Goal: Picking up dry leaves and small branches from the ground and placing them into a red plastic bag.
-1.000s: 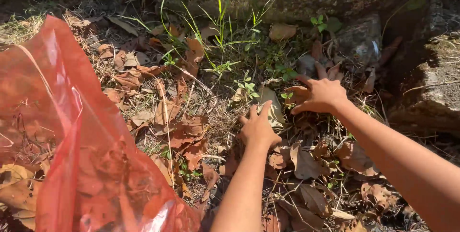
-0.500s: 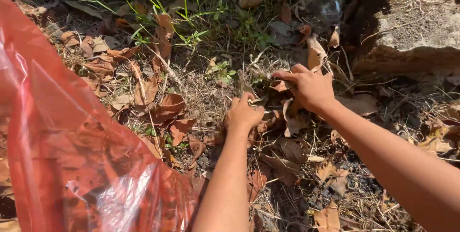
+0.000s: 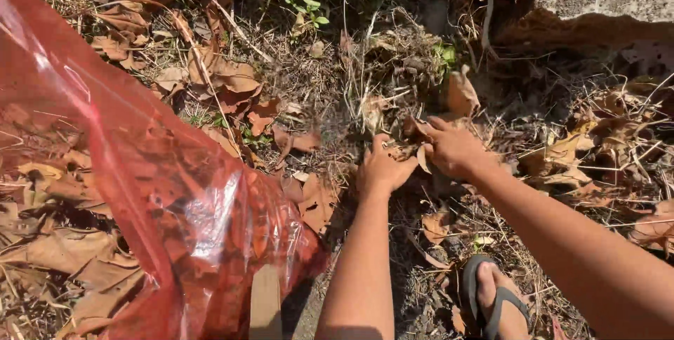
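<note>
My left hand (image 3: pixel 382 168) and my right hand (image 3: pixel 454 149) are pressed together around a clump of dry brown leaves and twigs (image 3: pixel 409 142) on the ground, fingers curled around it. A red see-through plastic bag (image 3: pixel 133 171) stands open at the left, with dry leaves inside it. The bag's near edge lies a short way left of my left forearm.
Dry leaves, grass stalks and small green plants (image 3: pixel 302 3) cover the soil. A grey stone block (image 3: pixel 597 3) sits at the top right. My foot in a dark flip-flop (image 3: pixel 495 298) stands at the bottom, under my right arm.
Both hands have come together and drawn toward me with a clump of leaves. The view has tipped down, so the foot and more of the bag now show.
</note>
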